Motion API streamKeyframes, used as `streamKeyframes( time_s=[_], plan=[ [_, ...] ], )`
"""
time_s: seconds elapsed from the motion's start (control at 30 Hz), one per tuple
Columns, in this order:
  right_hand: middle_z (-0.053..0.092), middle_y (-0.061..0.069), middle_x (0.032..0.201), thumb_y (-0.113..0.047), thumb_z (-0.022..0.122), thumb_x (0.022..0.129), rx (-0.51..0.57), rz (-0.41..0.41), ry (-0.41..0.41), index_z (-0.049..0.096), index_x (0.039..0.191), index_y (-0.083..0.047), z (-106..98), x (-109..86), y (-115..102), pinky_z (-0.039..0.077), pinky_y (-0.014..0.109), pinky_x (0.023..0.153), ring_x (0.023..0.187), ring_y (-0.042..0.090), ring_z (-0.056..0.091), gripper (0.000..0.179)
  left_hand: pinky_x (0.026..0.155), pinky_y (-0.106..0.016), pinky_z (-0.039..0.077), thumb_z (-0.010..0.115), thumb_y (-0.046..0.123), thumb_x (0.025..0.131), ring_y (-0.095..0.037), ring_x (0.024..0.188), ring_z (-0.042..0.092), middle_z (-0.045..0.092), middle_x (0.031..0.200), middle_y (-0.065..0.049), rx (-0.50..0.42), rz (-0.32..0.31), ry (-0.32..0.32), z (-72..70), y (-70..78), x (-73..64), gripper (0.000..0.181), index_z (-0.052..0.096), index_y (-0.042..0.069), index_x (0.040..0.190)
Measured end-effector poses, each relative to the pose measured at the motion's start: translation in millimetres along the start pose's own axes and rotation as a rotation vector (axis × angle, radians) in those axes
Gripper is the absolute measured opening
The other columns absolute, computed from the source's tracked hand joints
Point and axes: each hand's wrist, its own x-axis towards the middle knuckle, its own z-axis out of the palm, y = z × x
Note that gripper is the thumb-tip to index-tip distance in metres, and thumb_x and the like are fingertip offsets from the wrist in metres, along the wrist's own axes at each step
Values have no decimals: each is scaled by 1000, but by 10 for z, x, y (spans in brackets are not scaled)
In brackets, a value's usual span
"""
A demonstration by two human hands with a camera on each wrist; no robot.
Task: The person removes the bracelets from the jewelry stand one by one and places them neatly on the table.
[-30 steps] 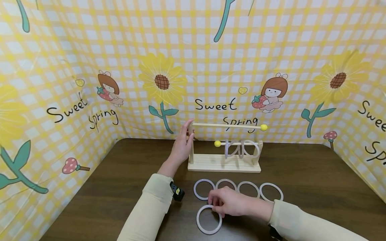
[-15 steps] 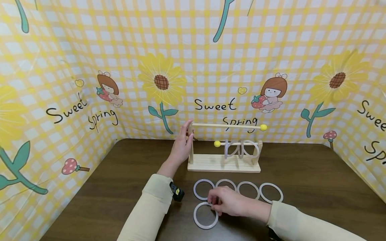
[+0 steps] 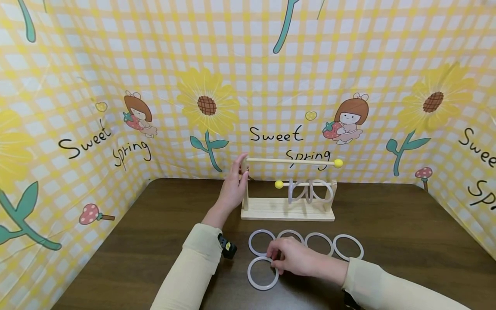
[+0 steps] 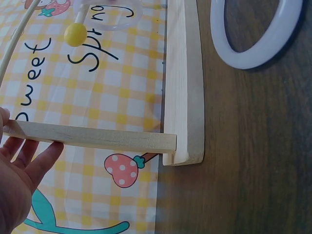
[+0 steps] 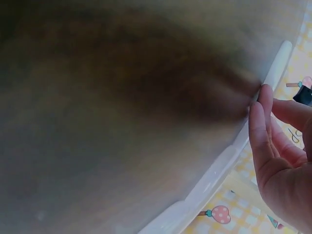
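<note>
In the head view my left hand (image 3: 234, 185) holds the left post of a wooden stand (image 3: 287, 211). In the left wrist view the thumb lies on one side of the post (image 4: 97, 136) and the fingers on the other. My right hand (image 3: 296, 257) pinches the right rim of a pale ring (image 3: 262, 288) lying flat on the table. Its fingertips (image 5: 257, 109) are at the white ring edge in the right wrist view. Behind this ring, several like rings lie in a row, including a lilac one (image 3: 261, 231); the right hand partly covers the row.
The stand's upper rod (image 3: 290, 161) ends in a yellow ball (image 3: 338, 163). Several rings hang on its lower rod, one of them lilac (image 3: 290, 193); a second yellow ball (image 3: 279, 184) tips that rod. A checked cloth (image 3: 263, 94) surrounds the brown table (image 3: 155, 241).
The near ring has slid away from me and slightly left, up to the lilac ring in the row, with my right hand on it. My left hand stays at the post.
</note>
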Motion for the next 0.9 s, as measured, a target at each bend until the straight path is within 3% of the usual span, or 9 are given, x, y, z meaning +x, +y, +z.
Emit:
streamKeyframes(
  time_s=[0.33,0.63,0.9],
  plan=[
    [62,1,82,5,67,87,80,1,91,62,95,0,-251,-29,-19,51,24,55,58,8,63,11,70,-44,51,49,6,102,-29,91,60,53,116,-17,0,8,1,1,-17,-1,52,30,20,148],
    [65,0,92,-6,72,87,-81,-7,232,67,95,-8,-500,-73,-38,50,26,65,71,4,59,9,71,-44,51,49,6,102,-29,93,60,54,115,-16,5,8,6,-3,-4,7,53,29,24,147],
    [65,5,98,-4,72,87,-61,20,366,66,97,-9,-616,-119,39,51,27,65,76,10,64,13,71,-45,51,49,5,101,-30,96,59,54,115,-16,-2,1,5,2,-2,4,52,31,20,148]
  ],
)
